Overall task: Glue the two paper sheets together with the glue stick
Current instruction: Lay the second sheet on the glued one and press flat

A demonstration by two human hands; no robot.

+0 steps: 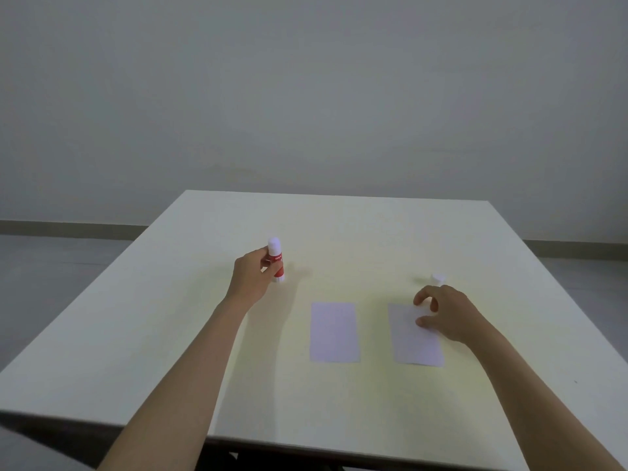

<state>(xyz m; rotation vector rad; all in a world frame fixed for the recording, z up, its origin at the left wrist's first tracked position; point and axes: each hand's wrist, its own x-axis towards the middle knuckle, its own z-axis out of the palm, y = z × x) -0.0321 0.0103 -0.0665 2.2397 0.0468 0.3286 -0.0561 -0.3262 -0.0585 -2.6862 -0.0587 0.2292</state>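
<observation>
Two small white paper sheets lie side by side on the table [136, 334]: the left sheet [334, 333] and the right sheet [413, 341]. My left hand [253, 278] grips the red-and-white glue stick [275, 258], held upright just above or on the table, left of the sheets. Its white cap [438, 278] stands apart on the table, beyond the right sheet. My right hand [445, 316] hovers over the far right corner of the right sheet, fingers spread and curled, holding nothing; the thumb tip touches the paper.
The white table fills the lower view; its near edge runs along the bottom and its far edge meets a plain grey wall. Grey floor shows to the left and right of the table.
</observation>
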